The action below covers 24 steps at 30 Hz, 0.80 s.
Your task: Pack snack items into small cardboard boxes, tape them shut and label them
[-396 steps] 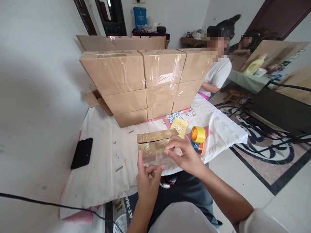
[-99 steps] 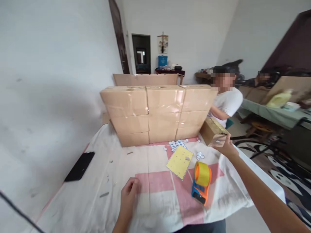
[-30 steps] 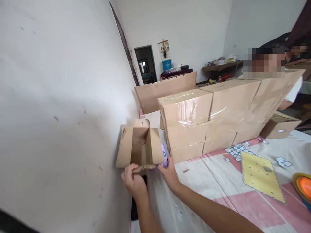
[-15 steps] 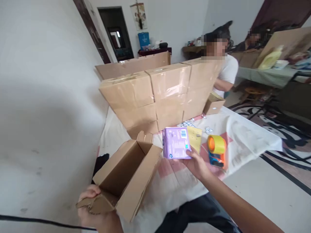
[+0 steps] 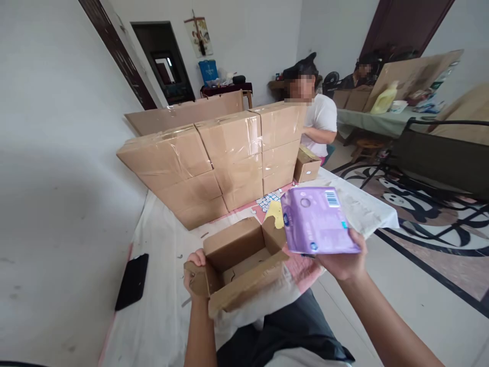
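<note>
My left hand (image 5: 195,272) grips the left end flap of an open cardboard box (image 5: 244,285) at the table's near edge. Its flaps stand apart, and the part of the inside that shows holds only a thin dark mark on the bottom. In my right hand (image 5: 349,257) is a purple plastic-wrapped pack (image 5: 319,221) with a barcode, raised just right of the box; the thumb lies on its front and the other fingers are mostly hidden beneath it. A yellow piece of paper or card (image 5: 275,213) lies behind the box, partly covered.
Stacked, taped cardboard boxes (image 5: 237,163) form a wall across the table. A smaller carton (image 5: 307,165) sits at their right end, near a person in a white shirt (image 5: 323,120). A black phone-like slab (image 5: 132,281) lies on the white tablecloth (image 5: 156,306) at left.
My view has shifted right. The purple pack has come up closer to me, and the open box has turned and now tilts less. The tape dispenser has gone from sight.
</note>
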Available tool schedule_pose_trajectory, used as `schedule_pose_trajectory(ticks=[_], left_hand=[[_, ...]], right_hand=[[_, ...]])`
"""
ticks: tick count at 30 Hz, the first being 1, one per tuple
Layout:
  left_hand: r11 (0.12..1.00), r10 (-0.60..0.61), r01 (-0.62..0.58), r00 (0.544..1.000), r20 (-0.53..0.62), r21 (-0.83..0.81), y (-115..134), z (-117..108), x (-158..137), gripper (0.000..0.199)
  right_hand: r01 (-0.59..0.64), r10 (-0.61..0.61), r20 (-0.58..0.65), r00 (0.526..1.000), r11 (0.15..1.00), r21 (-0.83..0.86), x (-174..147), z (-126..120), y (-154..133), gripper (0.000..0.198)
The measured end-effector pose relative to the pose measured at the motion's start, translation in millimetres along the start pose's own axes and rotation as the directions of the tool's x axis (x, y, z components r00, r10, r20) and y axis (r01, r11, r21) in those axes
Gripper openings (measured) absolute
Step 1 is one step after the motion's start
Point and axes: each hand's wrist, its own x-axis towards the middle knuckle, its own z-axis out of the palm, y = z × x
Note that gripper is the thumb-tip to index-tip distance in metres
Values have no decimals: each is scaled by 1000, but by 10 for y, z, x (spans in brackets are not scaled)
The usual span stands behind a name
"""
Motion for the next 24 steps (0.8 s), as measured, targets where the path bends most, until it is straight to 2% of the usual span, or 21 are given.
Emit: schedule_pose_trajectory(ticks=[2,4,7,10,11,13,15,16,17,18,19,21,23,24], left_hand=[[999,-28,28,1000,5,-18,-16,44,-36,44],[998,-44,44,999,1,-35,-8,69,-68,45],[997,-63,62,998,-13,-56,20,105,-101,47],[995,-73,72,997,-19,-67,45,144,-121,49],[995,-73,71,997,-19,-69,50,154,-124,49],[995,-69,67,997,-18,-74,51,159,-127,48],[995,-65,64,998,-11,-74,42,139,-125,44],[995,-65,64,998,-5,-72,34,119,-123,43],[995,-68,68,998,3,-69,25,94,-121,41],[995,-73,74,997,12,-65,16,67,-120,40],[995,-81,83,996,22,-62,7,40,-119,39],[993,-98,100,994,38,-59,-5,-4,-121,39],[992,-110,113,993,45,-62,-8,-25,-123,40],[991,-113,115,993,45,-64,-6,-26,-122,40]], right_hand=[[-4,9,-45,999,995,104,-36,81,-84,82],[-48,52,-16,999,978,203,-74,244,-123,82],[-186,150,156,976,949,254,-127,547,-80,82],[-251,193,304,933,954,163,-125,764,49,82],[-216,173,331,928,972,97,-102,797,96,82],[-46,88,394,915,992,-114,-23,807,169,82],[130,32,470,882,942,-309,92,780,192,84],[228,24,531,847,886,-404,157,772,185,86],[340,37,610,791,803,-489,224,779,169,87],[467,75,698,712,692,-551,290,804,149,86],[605,132,778,614,556,-571,354,851,130,84],[836,292,870,398,274,-475,465,994,118,77],[935,403,879,254,131,-330,555,1164,158,73],[960,437,877,202,88,-266,592,1240,200,72]])
